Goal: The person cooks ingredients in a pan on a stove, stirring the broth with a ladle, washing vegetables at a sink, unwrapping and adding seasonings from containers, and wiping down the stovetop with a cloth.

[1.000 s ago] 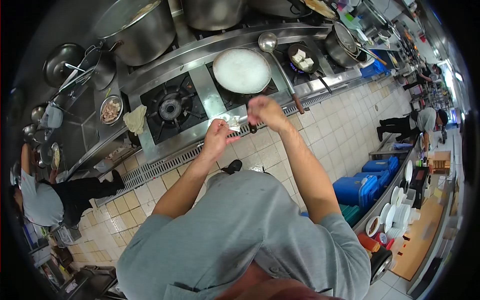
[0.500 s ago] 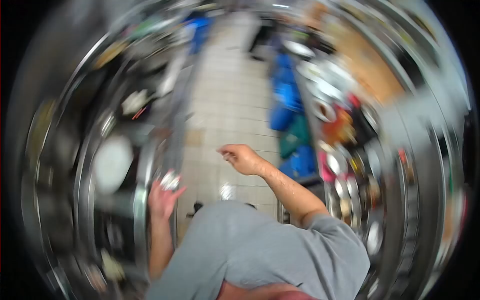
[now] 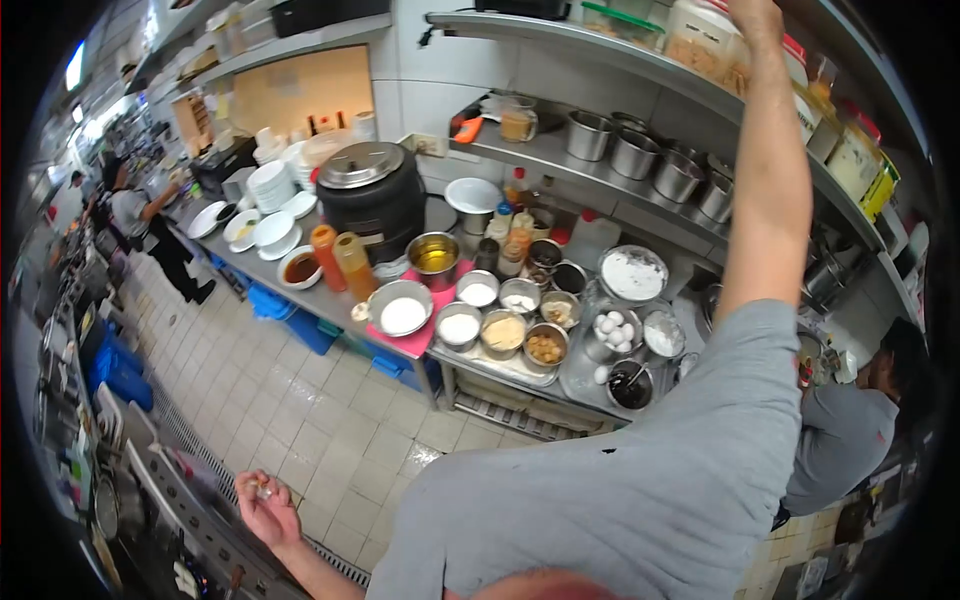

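Note:
My left hand (image 3: 268,510) is low on the left over the tiled floor, palm up with curled fingers around a small pale, shiny thing that I cannot make out. My right arm stretches up to the upper shelf. There, my right hand (image 3: 757,16) is at the top edge of the view beside a large clear jar (image 3: 703,42) with a red lid and pale brown contents. The fingers of that hand are cut off, so its grip is hidden.
Below the shelf, a steel counter carries bowls of white powder (image 3: 404,315), eggs (image 3: 614,330), sauce bottles (image 3: 352,262) and a black soup warmer (image 3: 370,200). Steel pots (image 3: 634,154) line the middle shelf. One person (image 3: 845,430) is close on the right; another (image 3: 145,215) stands farther left.
My view has swung from the aisle to the counter and shelves. My right hand has gone from over the floor up to the upper shelf. The left hand's fingers have curled in.

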Available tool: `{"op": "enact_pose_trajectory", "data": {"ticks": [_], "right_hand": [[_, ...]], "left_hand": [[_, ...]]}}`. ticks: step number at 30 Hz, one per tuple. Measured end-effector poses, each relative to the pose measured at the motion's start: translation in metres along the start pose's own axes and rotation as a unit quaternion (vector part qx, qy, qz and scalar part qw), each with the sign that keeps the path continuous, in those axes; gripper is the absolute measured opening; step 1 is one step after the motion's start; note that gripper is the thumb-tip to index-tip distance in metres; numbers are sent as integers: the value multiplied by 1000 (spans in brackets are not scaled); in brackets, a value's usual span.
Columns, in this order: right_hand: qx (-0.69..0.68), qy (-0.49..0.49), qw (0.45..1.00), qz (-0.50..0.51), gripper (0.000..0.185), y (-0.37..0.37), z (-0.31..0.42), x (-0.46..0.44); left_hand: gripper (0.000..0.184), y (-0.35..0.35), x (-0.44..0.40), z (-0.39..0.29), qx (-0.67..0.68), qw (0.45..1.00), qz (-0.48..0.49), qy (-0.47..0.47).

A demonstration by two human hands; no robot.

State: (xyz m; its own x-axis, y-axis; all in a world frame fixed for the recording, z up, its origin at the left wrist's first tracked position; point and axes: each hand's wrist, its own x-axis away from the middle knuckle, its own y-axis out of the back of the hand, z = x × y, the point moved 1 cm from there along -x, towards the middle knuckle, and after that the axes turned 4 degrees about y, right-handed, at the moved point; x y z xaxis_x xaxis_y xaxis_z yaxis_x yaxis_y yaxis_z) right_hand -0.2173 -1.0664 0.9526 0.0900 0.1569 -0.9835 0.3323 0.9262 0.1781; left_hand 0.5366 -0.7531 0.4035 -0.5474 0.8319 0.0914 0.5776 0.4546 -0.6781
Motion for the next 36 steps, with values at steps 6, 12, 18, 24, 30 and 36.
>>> {"op": "enact_pose_trajectory", "data": {"ticks": [6,12,18,24,30,36], "right_hand": [[-12,-42,934,354,33,-110,-165,-52],[-134,-154,750,629,40,-207,-257,-119],[-251,-236,742,575,56,-168,-201,-77],[-342,-128,766,529,43,-179,-219,-94],[-605,-67,785,117,51,80,76,76],[-732,77,161,657,21,112,326,475]], "left_hand": [[34,-72,-24,112,63,974,37,216],[26,-119,-31,152,-94,980,64,166],[25,-125,-47,169,-186,976,14,113],[24,-115,-46,155,-55,985,43,155],[36,-171,0,131,-423,890,113,-130],[47,-227,47,99,-532,761,148,-339]]}}
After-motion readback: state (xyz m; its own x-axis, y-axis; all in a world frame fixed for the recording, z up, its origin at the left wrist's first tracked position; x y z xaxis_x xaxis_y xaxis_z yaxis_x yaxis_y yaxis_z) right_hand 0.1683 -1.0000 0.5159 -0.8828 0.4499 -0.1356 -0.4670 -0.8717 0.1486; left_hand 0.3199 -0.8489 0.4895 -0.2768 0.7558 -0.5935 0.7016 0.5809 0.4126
